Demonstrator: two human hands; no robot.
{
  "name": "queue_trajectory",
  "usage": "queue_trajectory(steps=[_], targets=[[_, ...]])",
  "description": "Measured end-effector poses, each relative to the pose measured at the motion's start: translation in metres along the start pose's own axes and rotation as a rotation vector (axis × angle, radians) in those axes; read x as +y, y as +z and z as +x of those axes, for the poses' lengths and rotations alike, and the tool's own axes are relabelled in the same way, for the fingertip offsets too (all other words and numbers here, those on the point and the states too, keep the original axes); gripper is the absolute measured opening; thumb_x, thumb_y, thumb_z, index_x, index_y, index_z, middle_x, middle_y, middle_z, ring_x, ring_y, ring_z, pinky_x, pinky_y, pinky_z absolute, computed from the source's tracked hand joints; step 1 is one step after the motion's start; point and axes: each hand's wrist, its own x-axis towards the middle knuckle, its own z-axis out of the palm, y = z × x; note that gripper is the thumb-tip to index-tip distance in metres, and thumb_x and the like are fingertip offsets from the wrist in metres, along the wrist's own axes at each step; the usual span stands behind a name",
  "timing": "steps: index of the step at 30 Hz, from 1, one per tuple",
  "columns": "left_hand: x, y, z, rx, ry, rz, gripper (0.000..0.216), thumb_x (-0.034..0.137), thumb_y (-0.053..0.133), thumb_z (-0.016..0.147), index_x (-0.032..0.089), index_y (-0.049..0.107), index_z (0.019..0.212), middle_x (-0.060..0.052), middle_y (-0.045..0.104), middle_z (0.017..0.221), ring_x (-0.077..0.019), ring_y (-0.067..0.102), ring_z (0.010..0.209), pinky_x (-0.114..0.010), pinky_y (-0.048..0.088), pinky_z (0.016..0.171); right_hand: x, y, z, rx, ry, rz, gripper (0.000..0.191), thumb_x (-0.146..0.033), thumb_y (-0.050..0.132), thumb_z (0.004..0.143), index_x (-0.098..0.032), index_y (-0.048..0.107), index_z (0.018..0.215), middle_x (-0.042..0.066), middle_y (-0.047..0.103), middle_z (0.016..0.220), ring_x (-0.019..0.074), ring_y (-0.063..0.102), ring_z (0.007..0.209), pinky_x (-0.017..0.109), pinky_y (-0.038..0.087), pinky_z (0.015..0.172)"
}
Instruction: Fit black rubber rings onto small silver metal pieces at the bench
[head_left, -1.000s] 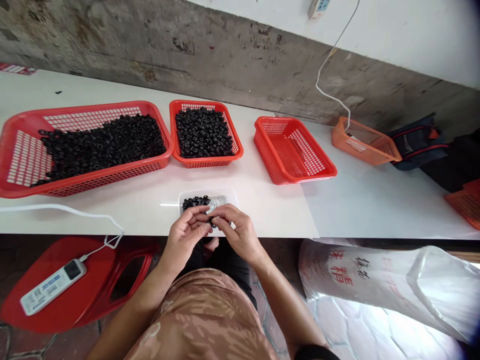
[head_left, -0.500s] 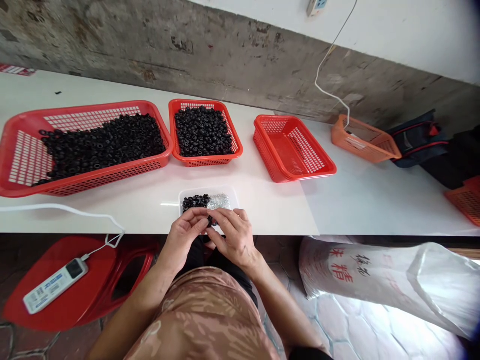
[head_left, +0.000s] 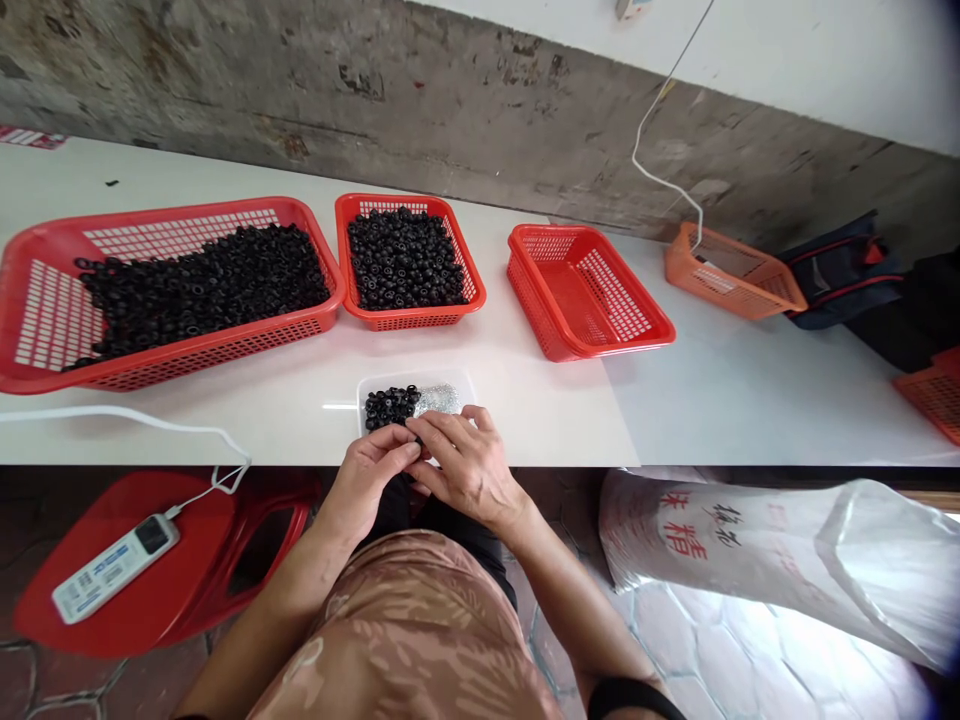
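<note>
**Grip.** The left hand (head_left: 367,488) and the right hand (head_left: 469,472) are brought together at the fingertips, directly above the near edge of a shallow white plastic tray (head_left: 416,376). A small black ring-shaped part (head_left: 415,438) shows at the meeting point. The fingers cover most of it, so it cannot be determined whether either hand is clamped on it.

**Work area.** Just ahead of the grip, a heap of black ring-shaped parts (head_left: 390,407) lies in the tray, beside a crumpled silver foil packet (head_left: 439,399).

**Handling.** For a part this small, a pinch between the finger pads generally gives better control than a grasp with the whole hand. Keep both hands low and directly over the tray, as shown, so that a dropped part lands inside it.

**Surroundings.** Beyond the grip, on a white table (head_left: 525,425), stand three red plastic mesh baskets. The large left basket (head_left: 187,362) and the smaller middle basket (head_left: 409,322) hold many more black parts; the right basket (head_left: 581,300) shows no parts. Farther right is an orange plastic mesh basket (head_left: 731,272). Below the table, left of the grip, a white electrical controller (head_left: 116,568) rests on a red plastic stool (head_left: 247,530). To the right stands a white woven sack with red lettering (head_left: 750,545).
</note>
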Motion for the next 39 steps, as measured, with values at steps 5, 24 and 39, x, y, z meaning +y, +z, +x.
queue_trajectory(steps=[5,24,39], targets=[[0.000,-0.001,0.001,0.011,0.012,0.005,0.014,0.028,0.076,0.077,0.016,0.070,0.071,-0.001,0.066,0.072,-0.0134,0.060,0.071,-0.021,0.050,0.066,0.002,-0.004,0.002,-0.011,-0.022,0.054,0.032,-0.033,0.054,0.100,-0.010,0.064,0.120,0.013,0.074,0.111,0.0222,0.070,0.089,0.042,0.040,0.088],[-0.001,-0.002,-0.001,-0.062,0.021,0.090,0.014,0.029,0.074,0.078,0.015,0.075,0.076,-0.003,0.065,0.068,-0.0145,0.056,0.066,-0.027,0.045,0.065,0.022,-0.011,-0.005,-0.118,0.387,1.014,0.026,-0.042,0.061,0.098,-0.023,0.076,0.105,0.007,0.069,0.113,0.0178,0.070,0.096,0.035,0.060,0.086],[-0.003,0.002,0.002,0.032,0.042,0.050,0.009,0.027,0.076,0.077,0.018,0.074,0.074,-0.001,0.066,0.071,-0.0144,0.059,0.072,-0.023,0.049,0.070,-0.005,0.002,-0.004,-0.049,0.139,0.138,0.032,-0.035,0.048,0.103,-0.015,0.061,0.123,0.012,0.074,0.116,0.0216,0.068,0.104,0.039,0.039,0.093]])
